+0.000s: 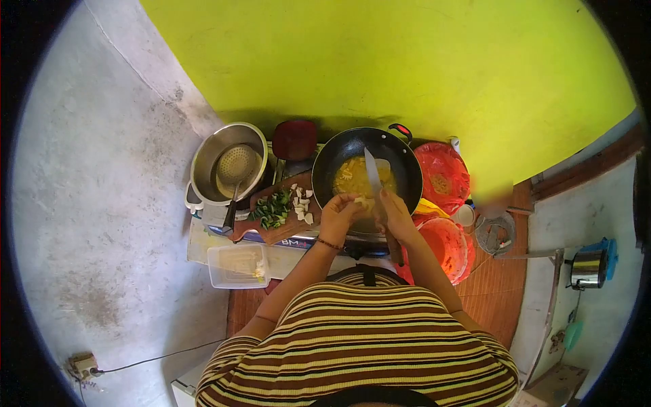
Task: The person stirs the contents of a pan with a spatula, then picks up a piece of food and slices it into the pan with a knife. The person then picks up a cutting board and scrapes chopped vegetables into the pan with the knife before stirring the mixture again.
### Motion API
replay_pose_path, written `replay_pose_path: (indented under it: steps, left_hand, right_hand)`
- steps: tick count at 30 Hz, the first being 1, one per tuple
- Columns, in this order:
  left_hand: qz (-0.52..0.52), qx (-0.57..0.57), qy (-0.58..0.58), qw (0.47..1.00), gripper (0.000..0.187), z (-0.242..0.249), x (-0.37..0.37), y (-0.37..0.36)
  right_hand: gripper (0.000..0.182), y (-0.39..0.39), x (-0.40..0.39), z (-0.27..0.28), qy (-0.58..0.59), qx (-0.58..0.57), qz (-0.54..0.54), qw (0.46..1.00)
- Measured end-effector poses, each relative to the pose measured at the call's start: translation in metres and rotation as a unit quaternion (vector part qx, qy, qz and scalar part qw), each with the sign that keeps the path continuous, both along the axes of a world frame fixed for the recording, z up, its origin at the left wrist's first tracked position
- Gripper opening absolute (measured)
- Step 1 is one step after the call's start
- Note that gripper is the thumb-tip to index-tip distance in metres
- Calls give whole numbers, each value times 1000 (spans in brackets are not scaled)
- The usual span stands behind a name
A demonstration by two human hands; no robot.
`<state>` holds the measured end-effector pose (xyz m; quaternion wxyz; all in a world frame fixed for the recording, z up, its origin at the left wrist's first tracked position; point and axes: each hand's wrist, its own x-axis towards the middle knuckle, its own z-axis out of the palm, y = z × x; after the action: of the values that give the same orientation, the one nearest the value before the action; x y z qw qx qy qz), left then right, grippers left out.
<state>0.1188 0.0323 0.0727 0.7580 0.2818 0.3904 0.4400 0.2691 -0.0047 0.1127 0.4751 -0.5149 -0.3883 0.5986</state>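
Observation:
My right hand is closed around a knife, its blade pointing up and away over the wok and its brown handle running down past my palm. Close beside it, my left hand pinches a small pale yellowish piece of food near the blade. Both hands are over the wok's near rim. Inside the black wok lies a yellow mixture with small pieces in it. Left of the wok, a wooden cutting board carries chopped green leaves and white chunks.
A steel pot holds a perforated ladle at the left. Behind the board sits a dark red bowl. A clear plastic container stands at the front left. Red plastic-lined containers are right of the wok, near a cup.

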Motion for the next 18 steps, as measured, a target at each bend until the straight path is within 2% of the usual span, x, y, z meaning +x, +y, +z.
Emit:
replay_pose_path:
  steps: [9,15,18]
  left_hand:
    - [-29,38,6,999,23,-9,-4,0]
    - [-1,37,-2,999,23,-6,-10,-4]
    - [6,63,29,998,22,-8,-19,-6]
  right_hand:
    - [35,-1,-3,3,-34,-11,8,999]
    - [34,-7,-10,-3,-5,-9,27,1000]
    - [35,-10,-18,-2,-32,5,36,999]
